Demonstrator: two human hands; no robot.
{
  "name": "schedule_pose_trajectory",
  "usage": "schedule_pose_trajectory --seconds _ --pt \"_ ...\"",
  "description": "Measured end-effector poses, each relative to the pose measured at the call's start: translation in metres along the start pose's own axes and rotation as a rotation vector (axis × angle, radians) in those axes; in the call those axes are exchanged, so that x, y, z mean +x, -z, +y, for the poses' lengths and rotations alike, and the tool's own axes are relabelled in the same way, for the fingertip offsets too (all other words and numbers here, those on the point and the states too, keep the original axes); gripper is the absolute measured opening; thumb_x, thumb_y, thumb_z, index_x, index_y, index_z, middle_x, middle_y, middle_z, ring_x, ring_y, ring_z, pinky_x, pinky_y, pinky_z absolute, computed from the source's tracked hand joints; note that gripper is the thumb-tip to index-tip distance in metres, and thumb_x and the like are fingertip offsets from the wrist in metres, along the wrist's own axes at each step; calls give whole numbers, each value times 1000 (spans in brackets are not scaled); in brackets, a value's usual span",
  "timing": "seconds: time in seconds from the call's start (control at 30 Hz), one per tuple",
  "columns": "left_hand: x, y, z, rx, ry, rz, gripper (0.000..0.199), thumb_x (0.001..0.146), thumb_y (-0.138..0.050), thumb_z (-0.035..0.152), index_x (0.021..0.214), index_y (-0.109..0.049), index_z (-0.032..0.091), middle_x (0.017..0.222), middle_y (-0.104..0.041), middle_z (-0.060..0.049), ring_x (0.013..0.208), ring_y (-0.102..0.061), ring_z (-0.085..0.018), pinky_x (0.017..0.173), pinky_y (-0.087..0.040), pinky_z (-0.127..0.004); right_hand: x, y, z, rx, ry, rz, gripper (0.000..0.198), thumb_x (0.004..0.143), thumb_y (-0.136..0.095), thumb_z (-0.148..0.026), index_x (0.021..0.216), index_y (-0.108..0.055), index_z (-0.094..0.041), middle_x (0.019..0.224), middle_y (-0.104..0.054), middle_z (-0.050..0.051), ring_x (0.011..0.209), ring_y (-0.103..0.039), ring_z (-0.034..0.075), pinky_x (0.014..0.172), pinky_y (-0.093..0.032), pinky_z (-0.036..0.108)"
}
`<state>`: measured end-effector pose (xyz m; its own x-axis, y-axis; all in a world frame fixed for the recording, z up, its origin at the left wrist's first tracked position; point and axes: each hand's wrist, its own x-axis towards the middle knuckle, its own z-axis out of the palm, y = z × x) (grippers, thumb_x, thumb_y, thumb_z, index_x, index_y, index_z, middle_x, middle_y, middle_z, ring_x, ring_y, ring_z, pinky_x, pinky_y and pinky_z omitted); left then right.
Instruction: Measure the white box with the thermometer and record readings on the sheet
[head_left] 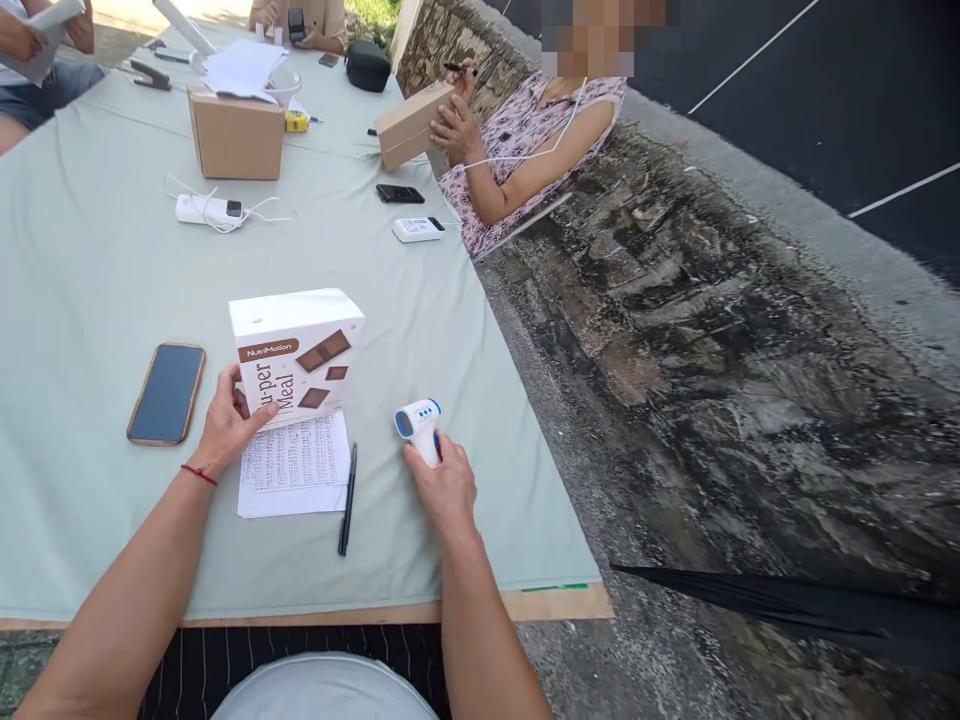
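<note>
My left hand (236, 418) grips the lower left part of a white box (300, 350) with brown "NutriMotion" lettering and pictures of brown bars; the thumb lies on its front. Under and in front of the box are printed sheets of paper (296, 470). In my right hand (448, 485) is a white and blue infrared thermometer (420, 420), held by its handle with its small screen towards me. Between the hands, a black pen (348, 500) rests by the right edge of the papers. A smartphone (166, 393) lies left of my left hand.
A cardboard box (236, 135) with papers on top stands farther up the cloth-covered table (90, 300). Nearby lie a white device with a cord (208, 211), a black phone (398, 193) and a white device (418, 230). A person at right holds a brown box (414, 125); other people sit beyond.
</note>
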<state>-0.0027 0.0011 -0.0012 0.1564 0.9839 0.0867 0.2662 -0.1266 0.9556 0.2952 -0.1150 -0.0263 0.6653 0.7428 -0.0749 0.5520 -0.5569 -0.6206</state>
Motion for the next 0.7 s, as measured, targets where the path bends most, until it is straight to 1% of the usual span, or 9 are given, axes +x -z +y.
schedule_pose_trajectory --seconds 0.13,0.23,0.27,0.33,0.4,0.43,0.53,0.6,0.7 --pt "8 6 -9 69 -92 69 80 75 -76 55 139 -41 23 121 -59 -11 93 -62 -22 79 -54 -39 5 5 8 -212 83 6 59 79 -59 -50 128 -59 -16 116 -61 17 111 -56 34 90 -46 47" --pt "11 10 -12 110 -123 44 74 79 -71 54 139 -42 22 119 -57 -10 96 -59 -23 84 -52 -41 -21 14 -14 -75 331 158 53 81 -63 -46 124 -59 -15 124 -57 20 119 -52 35 96 -44 53" --pt "11 11 -13 111 -121 28 71 80 -69 54 138 -42 22 119 -56 -10 98 -58 -23 85 -51 -40 -36 16 -27 45 463 127 41 85 -60 -43 118 -62 -19 121 -59 17 117 -54 32 96 -45 50" --pt "12 10 -13 105 -102 42 66 81 -67 53 135 -43 22 122 -52 -11 100 -56 -22 85 -51 -38 -71 21 -54 282 750 -201 19 93 -55 -35 106 -64 -24 107 -66 10 103 -62 24 88 -50 40" --pt "12 8 -8 92 -52 155 63 76 -68 48 129 -43 22 127 -45 -11 95 -55 -18 80 -51 -34 -101 23 -77 394 1053 -643 13 92 -59 -34 100 -66 -26 90 -69 3 84 -64 18 74 -51 31" --pt "11 8 -2 89 -15 236 61 74 -69 45 125 -43 23 127 -43 -10 91 -54 -16 76 -50 -32 -110 23 -85 396 1160 -768 9 91 -62 -33 93 -66 -25 81 -68 1 76 -63 16 69 -49 29" --pt "-8 11 28 158 64 391 46 72 -66 33 109 -42 23 104 -46 -3 78 -50 -12 68 -46 -27 -102 17 -89 188 1177 -593 15 92 -55 -15 84 -66 -22 76 -65 2 72 -58 17 65 -44 29" --pt "-42 22 52 272 -1 183 31 77 -63 29 101 -44 23 86 -46 1 69 -47 -12 65 -43 -27 -76 10 -77 -14 1154 -366 24 88 -51 -3 86 -68 -20 87 -67 7 78 -57 20 66 -42 31" --pt "-131 55 77 443 48 -628 12 80 -64 25 88 -55 23 78 -57 1 66 -52 -14 60 -43 -26 -36 0 -51 -252 1240 -277 33 82 -48 7 86 -69 -19 107 -68 11 84 -54 21 68 -41 33"
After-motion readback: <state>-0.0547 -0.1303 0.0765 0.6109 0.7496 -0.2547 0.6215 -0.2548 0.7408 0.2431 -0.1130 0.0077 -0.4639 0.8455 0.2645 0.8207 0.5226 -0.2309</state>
